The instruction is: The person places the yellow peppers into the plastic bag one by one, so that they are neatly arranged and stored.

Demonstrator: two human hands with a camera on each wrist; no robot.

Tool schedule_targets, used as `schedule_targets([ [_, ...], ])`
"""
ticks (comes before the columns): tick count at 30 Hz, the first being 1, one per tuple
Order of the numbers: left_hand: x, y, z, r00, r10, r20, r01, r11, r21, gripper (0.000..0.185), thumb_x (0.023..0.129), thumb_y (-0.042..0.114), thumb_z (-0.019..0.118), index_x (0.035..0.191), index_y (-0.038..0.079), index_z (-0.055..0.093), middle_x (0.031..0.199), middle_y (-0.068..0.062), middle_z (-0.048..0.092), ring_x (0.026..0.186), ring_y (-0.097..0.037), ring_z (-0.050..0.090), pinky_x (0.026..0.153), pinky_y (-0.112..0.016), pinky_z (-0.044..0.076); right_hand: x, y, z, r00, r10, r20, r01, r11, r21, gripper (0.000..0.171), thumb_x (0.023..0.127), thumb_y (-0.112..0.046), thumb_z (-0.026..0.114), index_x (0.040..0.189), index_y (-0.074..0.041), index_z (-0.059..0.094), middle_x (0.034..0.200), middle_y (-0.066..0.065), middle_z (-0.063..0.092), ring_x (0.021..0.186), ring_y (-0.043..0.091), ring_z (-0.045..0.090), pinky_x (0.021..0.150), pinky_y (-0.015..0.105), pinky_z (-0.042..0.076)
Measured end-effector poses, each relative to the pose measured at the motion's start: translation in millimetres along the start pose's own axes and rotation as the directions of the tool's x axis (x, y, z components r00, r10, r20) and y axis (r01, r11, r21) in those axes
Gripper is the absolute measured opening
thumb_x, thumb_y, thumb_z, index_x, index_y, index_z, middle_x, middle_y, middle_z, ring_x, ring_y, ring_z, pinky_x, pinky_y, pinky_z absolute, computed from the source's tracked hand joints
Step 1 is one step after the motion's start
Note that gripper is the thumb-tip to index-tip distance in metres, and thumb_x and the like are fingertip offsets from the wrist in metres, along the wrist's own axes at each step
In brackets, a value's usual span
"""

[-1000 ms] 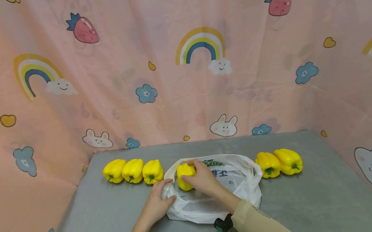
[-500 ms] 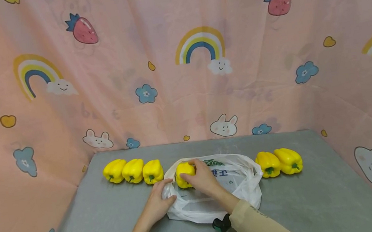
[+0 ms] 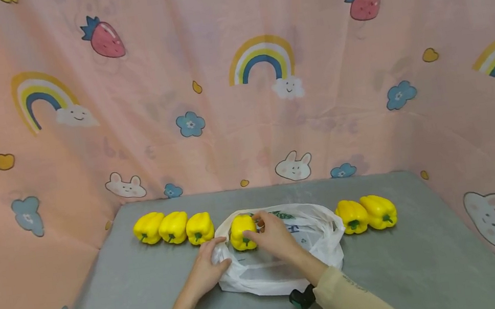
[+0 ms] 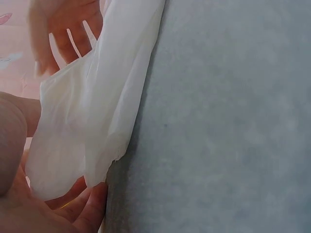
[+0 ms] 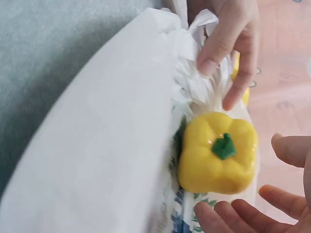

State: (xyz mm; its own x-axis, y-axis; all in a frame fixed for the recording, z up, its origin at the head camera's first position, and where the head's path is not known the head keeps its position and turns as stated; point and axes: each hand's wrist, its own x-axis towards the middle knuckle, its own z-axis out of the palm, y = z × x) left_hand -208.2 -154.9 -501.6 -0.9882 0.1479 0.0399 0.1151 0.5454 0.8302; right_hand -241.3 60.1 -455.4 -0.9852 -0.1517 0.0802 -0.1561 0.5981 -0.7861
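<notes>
Right hand spread wide, fingers just off the yellow pepper, which sits inside the white bag's mouth, right beside the fingertips, stem facing the palm. Left hand pinching the bag's near-left edge, just beside the pepper.

A yellow bell pepper with a short green stem lies on its side at the left, far end of a white plastic bag, inside its open mouth. The thin, crumpled bag lies spread flat on the grey table, its left handle bunched up, with green and blue print showing near its far rim.
</notes>
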Motion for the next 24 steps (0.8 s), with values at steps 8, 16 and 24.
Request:
schedule_targets([
  [8, -0.3, 4.0, -4.5, 1.0, -0.009, 0.012, 0.009, 1.0, -0.011, 0.049, 0.092, 0.014, 0.073, 0.139, 0.012, 0.057, 0.144, -0.021, 0.044, 0.133, -0.044, 0.043, 0.106, -0.069, 0.033, -9, 0, -29, 0.999, -0.042, -0.007, 0.042, 0.999, -0.009, 0.043, 0.093, -0.034, 0.074, 0.125, -0.006, 0.065, 0.112, 0.014, 0.068, 0.096, 0.021, 0.063, 0.084, 0.043, 0.055],
  [16, 0.6, 0.8, -2.8, 1.0, -0.017, 0.014, 0.017, 1.0, -0.012, 0.05, 0.093, 0.013, 0.072, 0.14, 0.012, 0.057, 0.145, -0.021, 0.044, 0.133, -0.042, 0.043, 0.106, -0.068, 0.033, -17, 10, -53, 0.997, -0.06, -0.054, 0.058, 0.998, -0.027, 0.038, 0.094, -0.034, 0.073, 0.121, -0.007, 0.067, 0.103, 0.004, 0.069, 0.094, 0.019, 0.064, 0.081, 0.038, 0.056],
  [24, 1.1, -0.4, -2.8, 1.0, -0.011, 0.012, 0.011, 1.0, -0.001, 0.049, 0.093, 0.013, 0.073, 0.139, 0.013, 0.057, 0.144, -0.019, 0.045, 0.133, -0.041, 0.044, 0.106, -0.068, 0.033, -21, 16, -80, 0.991, -0.117, -0.058, 0.113, 0.991, -0.072, 0.038, 0.097, -0.033, 0.07, 0.124, -0.008, 0.066, 0.103, 0.004, 0.069, 0.095, 0.021, 0.066, 0.083, 0.04, 0.057],
])
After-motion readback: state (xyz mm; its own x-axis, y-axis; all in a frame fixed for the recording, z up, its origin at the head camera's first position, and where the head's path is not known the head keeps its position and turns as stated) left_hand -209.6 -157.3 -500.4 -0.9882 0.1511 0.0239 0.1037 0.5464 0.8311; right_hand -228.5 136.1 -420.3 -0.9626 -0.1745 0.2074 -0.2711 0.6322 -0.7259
